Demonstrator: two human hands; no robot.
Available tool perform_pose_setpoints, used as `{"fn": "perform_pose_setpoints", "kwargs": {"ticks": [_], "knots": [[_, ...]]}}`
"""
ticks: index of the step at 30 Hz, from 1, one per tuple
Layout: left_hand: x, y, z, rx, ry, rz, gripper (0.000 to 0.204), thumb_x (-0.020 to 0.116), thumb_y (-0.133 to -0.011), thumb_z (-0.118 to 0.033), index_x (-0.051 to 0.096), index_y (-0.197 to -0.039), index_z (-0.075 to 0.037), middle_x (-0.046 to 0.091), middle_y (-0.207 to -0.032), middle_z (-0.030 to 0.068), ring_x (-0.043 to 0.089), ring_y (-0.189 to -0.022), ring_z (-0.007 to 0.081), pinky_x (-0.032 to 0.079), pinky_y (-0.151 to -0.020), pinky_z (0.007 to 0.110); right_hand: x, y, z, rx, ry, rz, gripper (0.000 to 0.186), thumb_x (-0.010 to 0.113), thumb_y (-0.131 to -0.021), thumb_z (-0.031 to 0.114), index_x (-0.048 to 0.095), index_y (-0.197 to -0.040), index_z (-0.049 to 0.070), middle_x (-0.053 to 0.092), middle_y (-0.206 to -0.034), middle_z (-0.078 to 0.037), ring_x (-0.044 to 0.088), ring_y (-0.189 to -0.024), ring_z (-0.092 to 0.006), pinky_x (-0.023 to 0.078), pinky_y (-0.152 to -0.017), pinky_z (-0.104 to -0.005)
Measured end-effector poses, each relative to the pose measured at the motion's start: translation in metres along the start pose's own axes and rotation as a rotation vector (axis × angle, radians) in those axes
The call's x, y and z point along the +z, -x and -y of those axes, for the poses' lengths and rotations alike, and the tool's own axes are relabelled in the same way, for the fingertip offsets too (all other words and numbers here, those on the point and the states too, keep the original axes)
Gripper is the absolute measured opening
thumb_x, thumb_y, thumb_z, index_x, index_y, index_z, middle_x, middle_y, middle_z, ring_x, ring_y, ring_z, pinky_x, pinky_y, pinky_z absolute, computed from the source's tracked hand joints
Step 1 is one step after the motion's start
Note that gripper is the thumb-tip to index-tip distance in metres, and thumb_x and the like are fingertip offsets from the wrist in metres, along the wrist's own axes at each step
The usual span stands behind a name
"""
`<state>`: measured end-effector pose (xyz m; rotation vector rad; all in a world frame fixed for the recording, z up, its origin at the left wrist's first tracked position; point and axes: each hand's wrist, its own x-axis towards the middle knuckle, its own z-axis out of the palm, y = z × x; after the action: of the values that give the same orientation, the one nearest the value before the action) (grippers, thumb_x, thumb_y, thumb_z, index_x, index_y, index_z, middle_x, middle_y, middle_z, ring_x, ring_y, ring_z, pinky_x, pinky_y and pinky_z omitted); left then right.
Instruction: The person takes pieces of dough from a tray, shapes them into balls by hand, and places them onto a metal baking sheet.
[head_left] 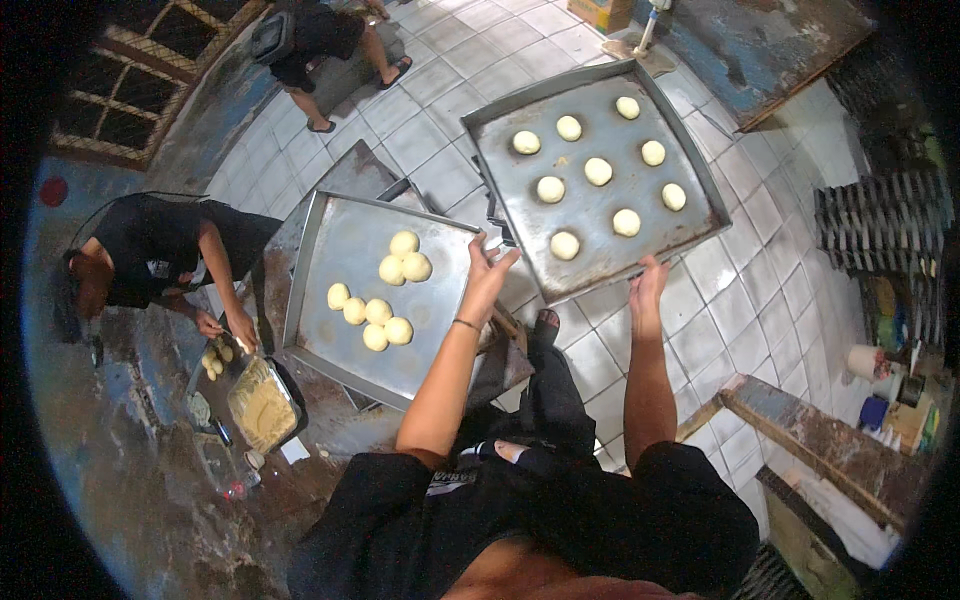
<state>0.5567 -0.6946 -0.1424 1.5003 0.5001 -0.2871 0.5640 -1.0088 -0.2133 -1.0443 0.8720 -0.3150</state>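
Metal rim, right fingers: the right hand (pixel 649 282) closes on the near wall of the right tray (pixel 595 215), probably because the raised edge gives a grip clear of the dough.
Left fingers: the left hand (pixel 486 275) is spread at the left tray's (pixel 345 240) far right corner, close to the right tray's left side; whether it grips either, I cannot tell.
Right tray's dough: nine pale balls (pixel 598 171) sit apart in rows of three, a spacing that seems meant to stop them touching.
Left tray's dough: eight balls (pixel 378 311) crowd in two clusters, most touching; the tall walls would keep any from rolling off.
Tray places: left tray near and left, right tray farther and right, over the tiled floor (pixel 720 270).
Left table: a co-worker's hand (pixel 240 328) is beside a pan of yellow paste (pixel 265 405), apparently kept within reach.
Far left: another person (pixel 325 35) on the tiles.
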Motion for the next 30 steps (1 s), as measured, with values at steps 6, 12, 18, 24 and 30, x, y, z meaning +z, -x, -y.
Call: {"fn": "perform_pose_setpoints", "kwargs": {"ticks": [6,12,18,24,30], "knots": [[-0.009,0.061,0.008,0.105,-0.010,0.231,0.065,0.066,-0.096,-0.003,0.033,-0.153,-0.006,0.051,-0.135,0.0140,0.061,-0.107,0.0162,0.051,-0.096,0.031,0.044,-0.133,-0.042,0.069,0.074,0.040,0.049,0.058,-0.076,0.004,0.046,-0.123,0.008,0.055,-0.095,-0.006,0.049,-0.060,-0.0140,0.030,-0.039,-0.0277],[-0.032,0.123,0.009,-0.086,-0.063,0.203,0.059,0.065,-0.096,0.002,0.041,-0.149,-0.007,0.057,-0.133,0.0101,0.061,-0.099,0.0109,0.051,-0.093,0.029,0.065,-0.207,-0.121,0.198,0.121,0.106,0.050,0.059,-0.077,0.007,0.044,-0.124,0.009,0.054,-0.092,-0.006,0.049,-0.061,-0.0143,0.030,-0.040,-0.0284],[-0.053,0.155,0.017,-0.172,-0.070,0.073,0.057,0.065,-0.094,0.004,0.045,-0.146,-0.007,0.061,-0.128,0.0086,0.060,-0.092,0.0083,0.051,-0.085,0.026,0.035,-0.269,-0.202,0.342,0.110,0.085,0.031,0.062,-0.087,0.017,0.054,-0.116,0.006,0.058,-0.093,-0.010,0.055,-0.067,-0.0173,0.038,-0.045,-0.0338],[-0.080,0.185,0.034,-0.177,-0.036,0.003,0.050,0.062,-0.097,0.005,0.048,-0.144,-0.005,0.062,-0.124,0.0062,0.056,-0.090,0.0066,0.049,-0.087,0.024,0.064,-0.214,-0.149,-0.259,0.502,0.172,0.039,0.058,-0.099,0.020,0.063,-0.123,-0.010,0.069,-0.120,-0.019,0.065,-0.108,-0.0255,0.051,-0.096,-0.0402],[-0.147,0.222,0.065,-0.027,-0.064,-0.030,0.043,0.066,-0.096,-0.003,0.055,-0.137,-0.003,0.069,-0.108,0.0034,0.057,-0.082,0.0062,0.049,-0.079,0.024,0.180,0.113,-0.075,-0.337,0.613,1.262,0.034,0.069,-0.098,0.015,0.068,-0.127,-0.001,0.072,-0.121,-0.010,0.067,-0.109,-0.0157,0.052,-0.099,-0.0305]]}}
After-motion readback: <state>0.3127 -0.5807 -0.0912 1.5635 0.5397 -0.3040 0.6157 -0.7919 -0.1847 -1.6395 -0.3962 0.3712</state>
